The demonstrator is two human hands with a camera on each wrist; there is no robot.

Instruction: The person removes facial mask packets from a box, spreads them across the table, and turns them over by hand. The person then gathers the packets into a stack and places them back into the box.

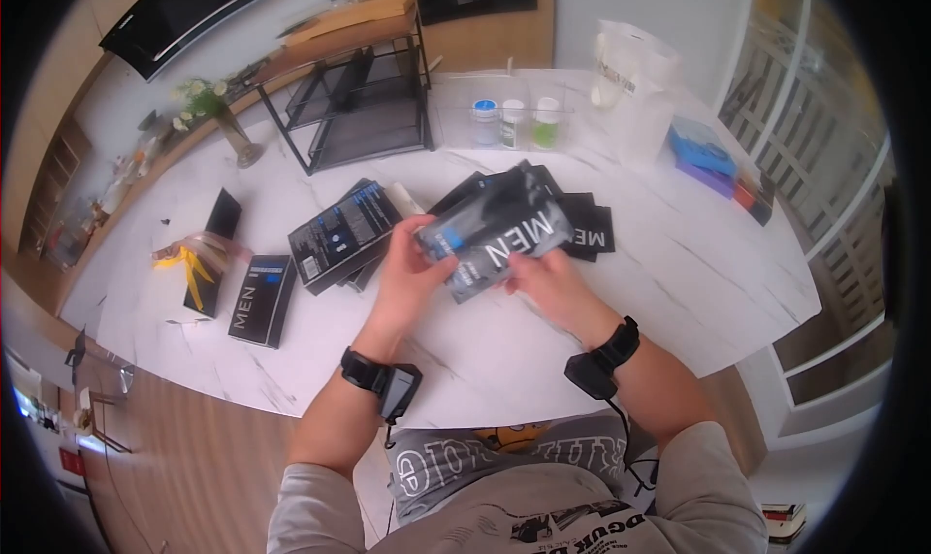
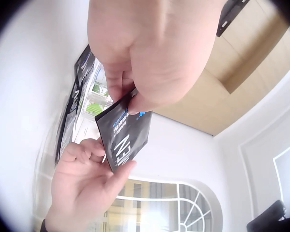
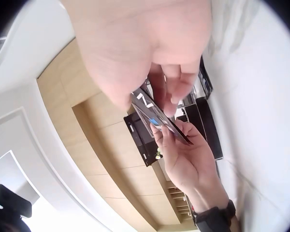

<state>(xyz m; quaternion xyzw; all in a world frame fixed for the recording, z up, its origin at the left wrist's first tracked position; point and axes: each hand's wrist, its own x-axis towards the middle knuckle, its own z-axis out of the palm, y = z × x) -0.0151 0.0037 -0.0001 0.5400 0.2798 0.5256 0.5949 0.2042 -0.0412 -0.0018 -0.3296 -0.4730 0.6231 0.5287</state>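
Note:
A dark packet with white MEN lettering (image 1: 495, 229) is held above the table between both hands. The left hand (image 1: 409, 273) pinches its left end between thumb and fingers; the right hand (image 1: 551, 284) pinches the lower right edge. In the left wrist view the packet (image 2: 126, 128) is tilted, gripped by the left hand (image 2: 150, 53) above and the right hand (image 2: 84, 179) below. The right wrist view shows the packet (image 3: 157, 113) nearly edge-on between the right hand (image 3: 145, 53) and left hand (image 3: 191, 164). More black packets (image 1: 590, 226) lie behind it.
Black boxes (image 1: 339, 234) are piled left of the hands, beside an upright MEN box (image 1: 260, 302) and a white-and-black box with yellow ribbon (image 1: 199, 280). Behind stand a black mesh rack (image 1: 364, 132), a clear bin with bottles (image 1: 513, 125) and a white bag (image 1: 635, 88). Blue packs (image 1: 700, 148) lie right.

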